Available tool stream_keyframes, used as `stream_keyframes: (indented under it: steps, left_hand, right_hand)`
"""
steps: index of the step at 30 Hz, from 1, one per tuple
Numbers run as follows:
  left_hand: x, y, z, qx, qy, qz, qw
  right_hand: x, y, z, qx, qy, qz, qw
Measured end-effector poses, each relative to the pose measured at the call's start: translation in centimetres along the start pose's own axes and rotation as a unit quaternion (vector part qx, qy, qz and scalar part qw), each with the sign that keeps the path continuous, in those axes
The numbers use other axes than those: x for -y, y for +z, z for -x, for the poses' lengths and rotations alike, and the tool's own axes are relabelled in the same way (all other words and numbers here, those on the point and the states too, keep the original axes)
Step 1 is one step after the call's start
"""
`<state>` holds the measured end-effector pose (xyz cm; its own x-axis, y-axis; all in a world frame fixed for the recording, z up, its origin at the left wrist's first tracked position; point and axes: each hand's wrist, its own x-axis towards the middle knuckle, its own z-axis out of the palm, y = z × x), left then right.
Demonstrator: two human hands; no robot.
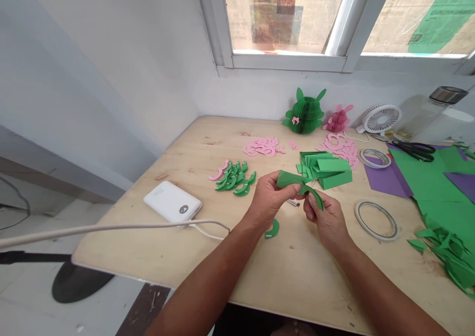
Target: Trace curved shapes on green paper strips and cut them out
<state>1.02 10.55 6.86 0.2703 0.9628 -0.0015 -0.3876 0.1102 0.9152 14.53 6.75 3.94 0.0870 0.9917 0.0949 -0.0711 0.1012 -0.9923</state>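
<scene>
My left hand (270,197) is closed on a folded piece of green paper (291,178), pinching it between thumb and fingers. A partly cut strip of the paper curls down in front of my right hand (326,219). That hand is closed around what look like small scissors, mostly hidden by the paper and fingers. Below my left wrist lies a curved green paper cutout (272,229). To the left is a pile of similar green cutouts (233,177) with small white patches, a pink one (219,171) beside it. Folded green paper pieces (326,170) are stacked just beyond my hands.
A white power bank (172,201) with a cable sits left. Pink cutouts (263,147), a green paper figure (306,113), a pink one (338,119) and a fan (381,119) stand farther back. Right are tape rolls (376,220), black scissors (413,150) and green scraps (454,257).
</scene>
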Motion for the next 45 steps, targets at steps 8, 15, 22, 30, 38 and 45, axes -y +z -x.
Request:
stream_keyframes:
  steps: [8,15,22,30,38,45]
  left_hand:
    - [-0.05,0.14,0.18,-0.015,-0.006,-0.008,1.000]
    - [-0.26,0.40,0.34,-0.031,-0.006,-0.022,0.999]
    - [-0.19,0.48,0.38,-0.029,0.011,-0.047,0.998]
    - [-0.06,0.46,0.42,-0.030,0.026,-0.064,0.997]
    - [-0.03,0.63,0.60,-0.046,0.044,-0.083,0.995]
    - [0.16,0.57,0.54,-0.046,0.051,-0.092,0.993]
  right_hand:
    - [-0.92,-0.25,-0.01,0.017,0.019,-0.039,0.999]
    - [-1.03,-0.05,0.07,0.010,0.042,-0.064,0.997]
    - [-1.10,-0.04,0.05,0.014,0.057,-0.062,0.996]
    - [-0.96,0.07,0.04,0.014,0.055,-0.063,0.996]
    - [-0.87,0.07,0.10,0.017,0.055,-0.055,0.997]
    - [-0.85,0.18,0.02,0.014,0.062,-0.067,0.996]
